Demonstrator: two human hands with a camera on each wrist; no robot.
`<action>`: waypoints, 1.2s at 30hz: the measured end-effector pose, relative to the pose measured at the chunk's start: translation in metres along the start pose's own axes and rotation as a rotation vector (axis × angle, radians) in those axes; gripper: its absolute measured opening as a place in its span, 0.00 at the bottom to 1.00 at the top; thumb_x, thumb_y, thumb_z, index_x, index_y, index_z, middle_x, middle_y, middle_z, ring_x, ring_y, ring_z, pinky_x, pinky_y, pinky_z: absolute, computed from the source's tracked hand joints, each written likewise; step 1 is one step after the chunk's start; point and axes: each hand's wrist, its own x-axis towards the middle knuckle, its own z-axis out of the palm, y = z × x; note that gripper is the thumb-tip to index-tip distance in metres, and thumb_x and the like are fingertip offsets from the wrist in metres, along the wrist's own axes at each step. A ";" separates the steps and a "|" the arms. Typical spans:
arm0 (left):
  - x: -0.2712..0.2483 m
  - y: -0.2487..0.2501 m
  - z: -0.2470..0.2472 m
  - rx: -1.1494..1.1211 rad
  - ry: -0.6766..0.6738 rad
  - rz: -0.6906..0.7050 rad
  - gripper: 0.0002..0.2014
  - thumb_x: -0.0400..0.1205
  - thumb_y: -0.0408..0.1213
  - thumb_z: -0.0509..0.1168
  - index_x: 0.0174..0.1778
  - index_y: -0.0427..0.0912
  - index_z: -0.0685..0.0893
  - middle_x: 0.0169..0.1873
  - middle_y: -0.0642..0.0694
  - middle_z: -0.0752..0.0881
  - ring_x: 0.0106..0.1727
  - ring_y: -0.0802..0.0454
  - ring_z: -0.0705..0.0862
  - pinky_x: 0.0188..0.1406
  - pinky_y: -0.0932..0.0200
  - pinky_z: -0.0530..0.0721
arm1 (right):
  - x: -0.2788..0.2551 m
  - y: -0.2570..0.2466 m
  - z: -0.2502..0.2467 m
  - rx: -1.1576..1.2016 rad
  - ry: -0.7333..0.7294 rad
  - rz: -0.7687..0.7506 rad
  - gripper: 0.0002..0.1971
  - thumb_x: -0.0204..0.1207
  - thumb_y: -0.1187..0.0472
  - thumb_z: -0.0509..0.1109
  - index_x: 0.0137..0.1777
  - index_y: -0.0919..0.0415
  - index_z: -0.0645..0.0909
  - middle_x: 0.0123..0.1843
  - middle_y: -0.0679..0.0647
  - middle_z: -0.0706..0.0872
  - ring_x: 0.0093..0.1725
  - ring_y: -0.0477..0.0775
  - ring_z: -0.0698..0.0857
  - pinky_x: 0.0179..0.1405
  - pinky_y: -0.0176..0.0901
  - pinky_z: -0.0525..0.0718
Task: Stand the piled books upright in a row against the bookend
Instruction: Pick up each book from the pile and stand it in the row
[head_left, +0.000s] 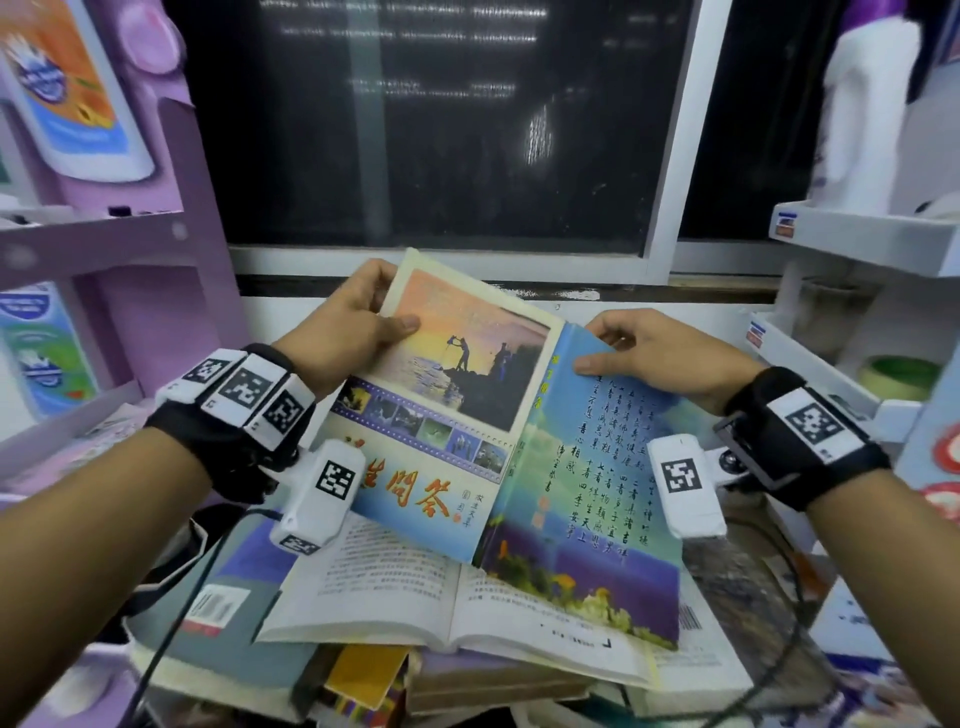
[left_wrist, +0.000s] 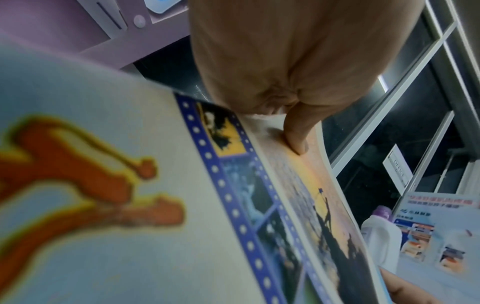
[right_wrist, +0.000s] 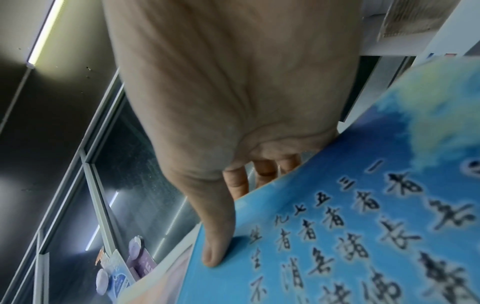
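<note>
Two hands (head_left: 353, 322) (head_left: 654, 358), one held book (head_left: 467, 415), one open book (head_left: 415, 597).

Right hand (right_wrist: 233, 92), thumb atop blue book cover (right_wrist: 363, 226), fingers (right_wrist: 235, 181) beneath.

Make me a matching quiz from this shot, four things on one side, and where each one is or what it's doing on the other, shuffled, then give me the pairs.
Things
1. left hand
2. right hand
3. open book of text pages
4. grey book with barcode

Places or states
A. lies spread open on the pile
B. pinches the blue calligraphy cover
C. at the pile's left, partly covered
D. pinches the sunset-photo cover

Pairs: 1-D, 2-B, 3-A, 4-C
</note>
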 end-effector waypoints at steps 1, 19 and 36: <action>-0.002 0.003 -0.001 -0.043 0.017 0.019 0.12 0.83 0.25 0.61 0.50 0.48 0.73 0.43 0.47 0.86 0.42 0.47 0.88 0.37 0.53 0.89 | -0.001 -0.004 -0.001 0.003 0.019 -0.015 0.09 0.75 0.56 0.76 0.50 0.60 0.83 0.51 0.58 0.89 0.45 0.58 0.90 0.43 0.50 0.89; -0.028 0.003 0.000 -0.490 0.170 0.307 0.16 0.80 0.19 0.60 0.57 0.43 0.71 0.43 0.46 0.92 0.44 0.50 0.90 0.41 0.54 0.89 | -0.023 -0.021 0.028 -0.070 0.438 -0.175 0.32 0.76 0.38 0.66 0.78 0.47 0.65 0.80 0.45 0.68 0.79 0.47 0.65 0.74 0.47 0.64; -0.023 -0.014 0.029 -0.432 0.090 0.191 0.15 0.81 0.21 0.60 0.56 0.45 0.71 0.48 0.41 0.90 0.50 0.45 0.89 0.41 0.55 0.87 | -0.034 -0.049 0.065 0.218 0.282 -0.269 0.23 0.74 0.42 0.71 0.65 0.51 0.78 0.56 0.41 0.88 0.54 0.42 0.88 0.58 0.46 0.86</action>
